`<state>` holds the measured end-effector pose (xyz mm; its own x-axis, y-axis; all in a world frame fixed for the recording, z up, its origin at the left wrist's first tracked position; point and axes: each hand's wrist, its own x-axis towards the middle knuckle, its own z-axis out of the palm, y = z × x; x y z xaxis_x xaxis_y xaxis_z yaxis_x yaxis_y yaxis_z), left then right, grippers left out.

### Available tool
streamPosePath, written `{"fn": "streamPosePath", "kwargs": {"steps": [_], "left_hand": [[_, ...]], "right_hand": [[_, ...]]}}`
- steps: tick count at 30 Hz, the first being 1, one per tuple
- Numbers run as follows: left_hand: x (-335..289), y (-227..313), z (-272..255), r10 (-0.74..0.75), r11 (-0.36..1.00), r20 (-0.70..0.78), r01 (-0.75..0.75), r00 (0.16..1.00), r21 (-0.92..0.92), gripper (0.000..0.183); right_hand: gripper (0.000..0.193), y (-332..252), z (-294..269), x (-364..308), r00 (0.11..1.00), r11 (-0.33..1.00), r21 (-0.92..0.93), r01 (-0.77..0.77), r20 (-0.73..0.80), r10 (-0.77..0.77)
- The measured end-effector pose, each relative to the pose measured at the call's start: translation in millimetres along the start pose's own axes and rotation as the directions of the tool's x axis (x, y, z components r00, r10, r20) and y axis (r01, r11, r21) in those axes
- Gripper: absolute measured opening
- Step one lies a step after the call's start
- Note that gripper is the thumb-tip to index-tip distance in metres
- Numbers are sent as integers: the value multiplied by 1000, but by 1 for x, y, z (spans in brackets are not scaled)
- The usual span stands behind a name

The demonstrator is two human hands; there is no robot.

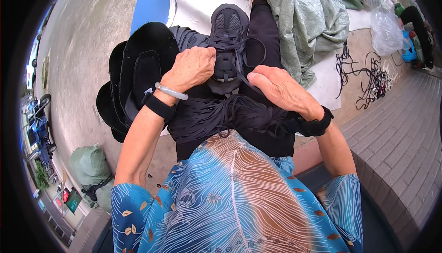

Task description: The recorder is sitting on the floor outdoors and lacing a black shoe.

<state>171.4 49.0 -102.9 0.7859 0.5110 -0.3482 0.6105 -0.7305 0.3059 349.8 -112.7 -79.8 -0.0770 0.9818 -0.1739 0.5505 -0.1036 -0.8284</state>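
Note:
A dark grey sneaker (229,20) rests between my legs, toe pointing away, with its tongue (225,65) showing between the eyelet rows. Closed at the sneaker's left eyelet edge is my left hand (195,66); its fingertips are hidden, so what they pinch cannot be made out. My right hand (278,87) is right of the tongue, thumb and fingers together on a dark shoelace (264,50) that loops out from the eyelets. Across my lap lies a thick bundle of dark shoelaces (202,119).
Several black insole-shaped pieces (149,41) stand stacked beside my left forearm. A grey-green woven sheet (308,20) lies at the far right, with tangled black laces (368,80) and a clear plastic bag (386,32) beyond. A blue sheet (152,6) lies at far left, a stuffed green sack (90,165) nearer.

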Motion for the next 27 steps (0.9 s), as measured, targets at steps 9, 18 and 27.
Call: {"fn": "streamPosePath", "kwargs": {"steps": [9,18,27], "left_hand": [[10,5,10,120,972,-84,-100,989,214,15],[18,-4,21,260,958,-130,-239,957,157,12],[10,7,20,126,983,-165,-101,978,155,11]], "right_hand": [[22,9,23,4,977,985,105,-140,-148,154],[20,13,21,5,962,972,188,-141,-207,180],[18,9,28,36,945,998,36,-45,-323,54]]}}
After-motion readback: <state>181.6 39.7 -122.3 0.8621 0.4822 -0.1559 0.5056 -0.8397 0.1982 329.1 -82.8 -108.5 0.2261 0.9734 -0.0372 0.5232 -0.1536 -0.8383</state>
